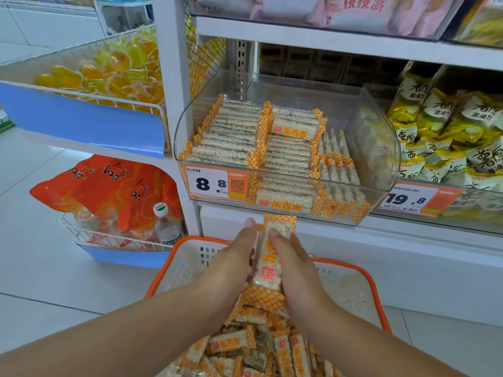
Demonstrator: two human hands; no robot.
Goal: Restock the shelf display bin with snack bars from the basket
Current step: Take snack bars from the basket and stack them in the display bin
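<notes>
Right now, holding a small stack of snack bars [268,263] upright between both hands, just above the basket [362,270] and below the front lip of the display bin [381,126]. Left hand [231,263] pressed flat vs. the stack's left side, fingers fairly straight, index tip reaching the top. Right hand [295,263] wrapped round the right side, fingers curled onto the front wrapper w/ its orange lettering and red stamp. Orange-checked wrapper ends sticking out top and bottom of the stack.

Underneath, more loose bars [253,346] heaped in the orange-rimmed white basket, lying every which way.

Ahead, clear plastic bin on the white shelf [326,40], partly filled: two neat rows of bars on edge at left and centre, a few standing slanted at right, one lying flat on top w/ label up. Right-rear part of bin bare. Price tag [216,183] reading 8.8 stuck on bin front, lower left.

Further out: yellow-and-white snack bags [449,131] in next bin to the right, tag 19.8 [408,200] below. Left: wire rack w/ yellow candies [109,66], and lower down orange bags [109,191] plus a water bottle [167,224] in a wire tray.
</notes>
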